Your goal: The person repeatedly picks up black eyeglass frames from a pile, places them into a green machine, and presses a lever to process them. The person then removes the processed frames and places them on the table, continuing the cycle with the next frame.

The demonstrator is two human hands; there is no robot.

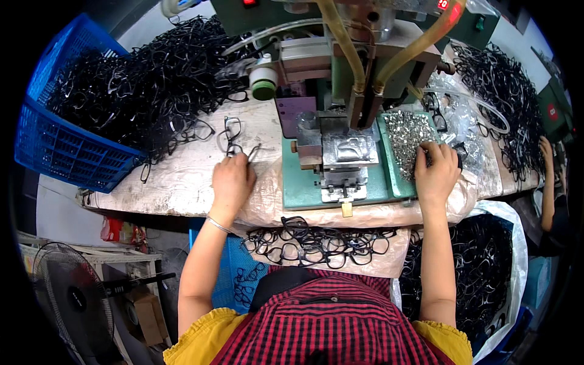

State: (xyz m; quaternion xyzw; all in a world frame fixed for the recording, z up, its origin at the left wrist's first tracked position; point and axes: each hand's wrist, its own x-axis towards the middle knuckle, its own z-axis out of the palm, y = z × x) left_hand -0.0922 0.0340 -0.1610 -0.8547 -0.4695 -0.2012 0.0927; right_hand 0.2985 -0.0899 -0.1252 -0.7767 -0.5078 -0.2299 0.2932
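My left hand [233,181] is closed around a dark eyeglass frame [233,145] on the wooden table, left of the press. The frame's rims point away from me, past my fingertips. My right hand [438,173] reaches into a green tray [398,181] heaped with small silvery metal parts [409,137]. Its fingers are curled down and pressed together at the heap's right side; what lies between the fingertips is hidden. Between both hands stands the press [350,149], with a shiny metal fixture on a green base [298,193].
Tangled black eyeglass frames [146,85] spill from a blue crate [79,146] at left. More frames [322,243] lie on my lap cloth, in a white-lined sack [514,243] and at far right, near another person's arm [547,182]. A fan [73,298] stands lower left.
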